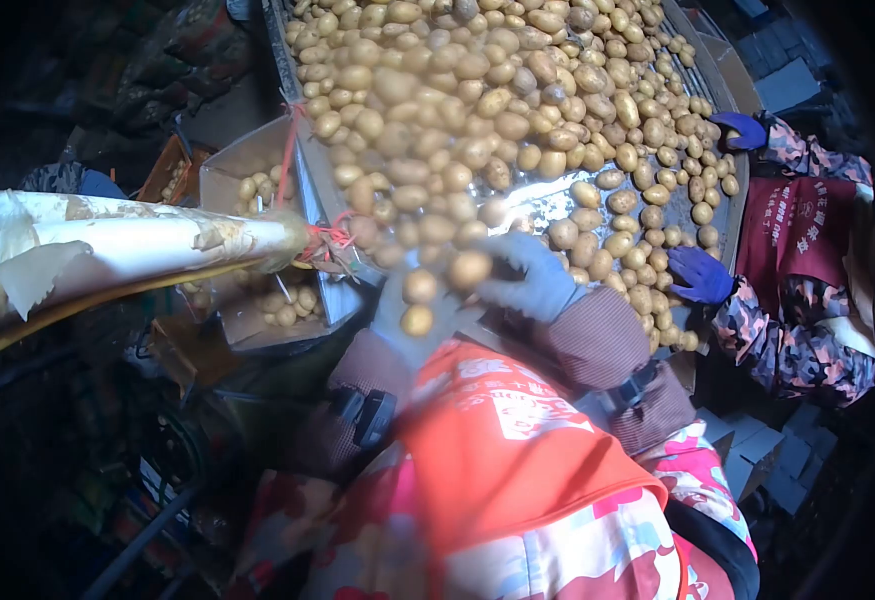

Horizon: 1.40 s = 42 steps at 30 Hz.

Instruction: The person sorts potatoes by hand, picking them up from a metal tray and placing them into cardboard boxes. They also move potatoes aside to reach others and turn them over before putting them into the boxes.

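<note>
Both my hands wear grey-blue gloves at the near edge of a large sorting table point(733, 215) heaped with potatoes point(557, 75). My right hand point(529, 280) has its fingers at a potato point(470, 269) and seems to grip it. My left hand point(407, 312) is lower and to the left, with two potatoes point(418, 303) over its palm side; its fingers are blurred and partly hidden. A bare, shiny patch of the table point(547, 200) shows just beyond my right hand.
A white pole point(147, 240) with red string reaches in from the left, above cardboard boxes point(247, 335) holding potatoes. At the right, a co-worker in a dark red apron point(792, 230) has two purple-gloved hands point(699, 275) at the table edge. Flattened cartons lie at lower right.
</note>
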{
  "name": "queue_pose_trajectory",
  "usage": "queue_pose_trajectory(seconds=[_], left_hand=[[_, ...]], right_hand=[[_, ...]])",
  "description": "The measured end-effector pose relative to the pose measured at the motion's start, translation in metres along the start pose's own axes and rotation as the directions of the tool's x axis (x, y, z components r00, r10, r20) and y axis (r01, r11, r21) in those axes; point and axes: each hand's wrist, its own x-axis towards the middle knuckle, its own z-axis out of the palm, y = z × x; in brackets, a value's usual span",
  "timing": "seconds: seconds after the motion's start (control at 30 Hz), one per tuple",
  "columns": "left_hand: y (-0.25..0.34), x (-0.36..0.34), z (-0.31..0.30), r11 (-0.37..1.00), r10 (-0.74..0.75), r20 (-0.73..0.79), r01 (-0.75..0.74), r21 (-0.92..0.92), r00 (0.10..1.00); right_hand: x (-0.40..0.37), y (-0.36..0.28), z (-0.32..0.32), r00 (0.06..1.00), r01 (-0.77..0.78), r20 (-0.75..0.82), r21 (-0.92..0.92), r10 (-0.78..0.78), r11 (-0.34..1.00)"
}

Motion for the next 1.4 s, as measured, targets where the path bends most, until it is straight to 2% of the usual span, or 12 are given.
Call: queue_pose_trajectory(seconds=[0.17, 0.5, 0.7, 0.77, 0.8, 0.93, 1.0, 1.1, 1.17, 1.23, 1.3, 1.4], left_hand=[[-0.003, -0.013, 0.014, 0.999, -0.002, 0.079, -0.001, 0.047, 0.997], [-0.025, -0.063, 0.051, 0.997, 0.040, 0.056, -0.043, 0.064, 0.998], [-0.051, -0.010, -0.029, 0.983, 0.095, 0.196, -0.123, 0.139, 0.976], [-0.050, -0.007, -0.023, 0.987, 0.069, 0.194, -0.096, 0.130, 0.978], [-0.048, -0.008, -0.025, 0.985, 0.065, 0.194, -0.094, 0.146, 0.979], [-0.043, -0.002, -0.069, 0.981, 0.033, 0.286, -0.086, 0.173, 0.958], [-0.035, -0.011, -0.086, 0.985, 0.034, 0.335, -0.089, 0.150, 0.942], [-0.025, -0.039, -0.108, 0.986, 0.101, 0.354, -0.142, 0.091, 0.930], [-0.016, -0.067, -0.125, 0.980, 0.176, 0.362, -0.199, 0.027, 0.916], [-0.009, -0.096, -0.145, 0.965, 0.259, 0.363, -0.253, -0.064, 0.895], [0.002, -0.133, -0.168, 0.928, 0.371, 0.344, -0.329, -0.176, 0.862], [0.012, -0.195, -0.216, 0.789, 0.582, 0.268, -0.455, -0.412, 0.767]], right_hand=[[0.055, 0.082, -0.084, 0.784, -0.561, -0.406, -0.140, 0.470, 0.816], [0.057, 0.068, -0.104, 0.920, -0.388, -0.289, -0.578, 0.265, 0.717], [0.002, 0.022, -0.053, 0.835, -0.285, -0.329, 0.427, 0.440, 0.858], [-0.030, 0.013, -0.027, 0.983, -0.151, -0.134, -0.187, 0.127, 0.971], [-0.039, 0.000, -0.027, 0.959, -0.064, 0.273, -0.054, 0.077, 0.996], [-0.051, 0.005, -0.018, 0.949, -0.220, 0.296, 0.390, 0.104, 0.894], [-0.039, 0.025, -0.024, 0.940, -0.336, 0.043, 0.278, 0.338, 0.900], [-0.014, 0.110, -0.018, 0.870, -0.424, -0.443, -0.449, 0.216, 0.786], [-0.015, 0.080, 0.036, 0.957, -0.259, -0.289, -0.890, -0.026, 0.376], [-0.032, -0.006, 0.095, 0.966, -0.259, -0.250, -0.931, 0.067, 0.256], [-0.055, 0.059, 0.133, 0.967, 0.115, 0.008, -0.906, -0.256, 0.406], [-0.061, 0.040, 0.158, 0.998, 0.062, 0.062, -0.973, -0.009, 0.220]])
